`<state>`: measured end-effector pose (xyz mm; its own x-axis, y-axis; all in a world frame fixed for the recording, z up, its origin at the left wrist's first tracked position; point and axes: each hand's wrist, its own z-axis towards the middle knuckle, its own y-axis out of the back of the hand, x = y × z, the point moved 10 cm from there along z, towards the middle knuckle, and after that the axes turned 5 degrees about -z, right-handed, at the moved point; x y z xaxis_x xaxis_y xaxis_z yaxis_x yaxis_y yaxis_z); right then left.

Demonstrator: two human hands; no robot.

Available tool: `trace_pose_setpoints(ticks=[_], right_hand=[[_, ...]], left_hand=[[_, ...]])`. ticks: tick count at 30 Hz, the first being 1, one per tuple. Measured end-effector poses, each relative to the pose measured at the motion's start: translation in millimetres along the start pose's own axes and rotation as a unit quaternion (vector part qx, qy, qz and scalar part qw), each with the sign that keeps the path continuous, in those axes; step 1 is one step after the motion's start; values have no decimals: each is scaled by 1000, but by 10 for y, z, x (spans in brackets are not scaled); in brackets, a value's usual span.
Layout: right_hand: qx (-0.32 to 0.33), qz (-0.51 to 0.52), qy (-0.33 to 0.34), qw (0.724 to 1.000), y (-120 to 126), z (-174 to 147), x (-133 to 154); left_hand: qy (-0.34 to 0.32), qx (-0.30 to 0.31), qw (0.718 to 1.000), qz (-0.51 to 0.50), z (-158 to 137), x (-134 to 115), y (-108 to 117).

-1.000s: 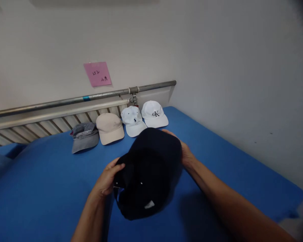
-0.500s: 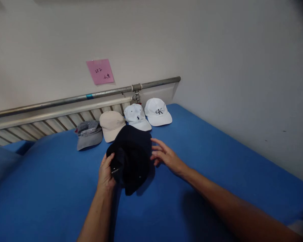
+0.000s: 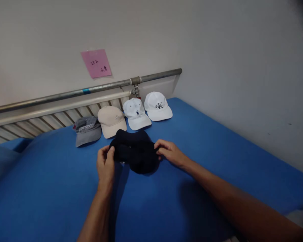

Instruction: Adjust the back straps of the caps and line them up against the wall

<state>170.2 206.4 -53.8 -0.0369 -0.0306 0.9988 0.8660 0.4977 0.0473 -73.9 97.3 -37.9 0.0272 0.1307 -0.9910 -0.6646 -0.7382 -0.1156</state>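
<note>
A dark navy baseball cap [image 3: 137, 151] is held between both hands above the blue bed cover. My left hand [image 3: 106, 164] grips its left edge, thumb on the near side. At the cap's right edge, my right hand [image 3: 169, 153] pinches the fabric with fingers closed. Behind it, caps stand in a row: a grey cap [image 3: 88, 131] at the left, a beige cap [image 3: 111, 121], a white cap with a small dark rider logo [image 3: 136, 114], and a white cap with "CK" letters [image 3: 158, 107] at the right.
The blue bed cover [image 3: 146, 215] spreads under everything. Along the back wall run a radiator [image 3: 55, 119] and a metal pipe [image 3: 106, 86]. A pink note [image 3: 96, 64] is stuck above them. A plain wall [image 3: 242, 84] borders the right side.
My right hand has closed on the cap's right edge, where its fingers were apart before. The navy cap has turned, its underside tipping from facing me to a flatter pose.
</note>
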Motion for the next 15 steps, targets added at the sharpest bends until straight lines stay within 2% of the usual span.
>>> trace_pose_setpoints(ticks=[1, 3, 5, 6, 8, 10, 12, 15], right_hand=[[-2, 3, 5, 1000, 29, 4, 17], [-8, 8, 16, 1000, 73, 2, 64], [-18, 19, 21, 999, 112, -2, 106], [-25, 29, 21, 999, 135, -1, 117], [-51, 47, 9, 998, 211, 9, 106], [-84, 53, -4, 995, 310, 30, 63], [-116, 44, -10, 992, 413, 61, 7], [-144, 20, -14, 989, 532, 116, -84]], left_hand=[[-79, -4, 994, 70, -27, -171, 8], [-235, 32, 957, 167, -159, -502, -109], [-334, 133, 911, 200, -331, -681, -331], [-363, 194, 887, 210, -419, -714, -446], [-389, 296, 841, 232, -565, -702, -619], [-394, 356, 807, 260, -650, -645, -713], [-380, 387, 797, 267, -673, -583, -753], [-321, 431, 807, 245, -671, -473, -794]])
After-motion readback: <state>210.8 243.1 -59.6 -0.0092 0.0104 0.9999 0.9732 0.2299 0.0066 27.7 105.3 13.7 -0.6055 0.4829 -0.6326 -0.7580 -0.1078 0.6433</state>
